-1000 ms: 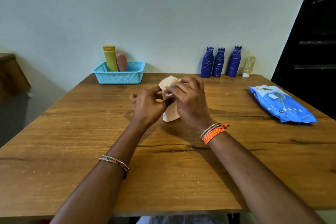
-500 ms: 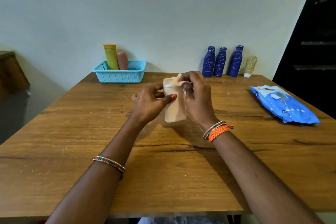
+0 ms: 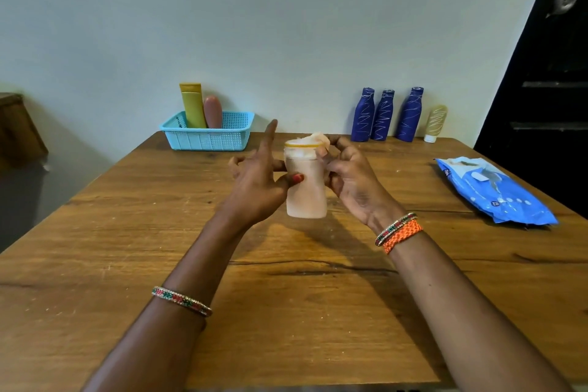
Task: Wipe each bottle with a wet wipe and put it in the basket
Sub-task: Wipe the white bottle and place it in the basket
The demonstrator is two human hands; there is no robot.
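Note:
A pale peach bottle [image 3: 306, 191] stands upright above the middle of the wooden table [image 3: 286, 296]. My left hand [image 3: 257, 184] grips its left side with thumb and curled fingers, the index finger pointing up. My right hand [image 3: 350, 181] pinches a wet wipe [image 3: 313, 139] against the bottle's top. The turquoise basket [image 3: 208, 137] at the back left holds a yellow tube [image 3: 192, 105] and a pink bottle [image 3: 213, 111]. Three blue bottles [image 3: 383, 114] and a cream tube [image 3: 435, 122] stand at the back right.
A blue wet-wipe pack [image 3: 493, 189] lies near the table's right edge. A dark door [image 3: 547, 73] stands to the right, and dark furniture [image 3: 19, 137] sits left of the table. A pale wall runs behind the table.
The bottle has come up from a tilt to upright. My right hand moved the wipe from the bottle's side up to its top, and my left index finger lifted off.

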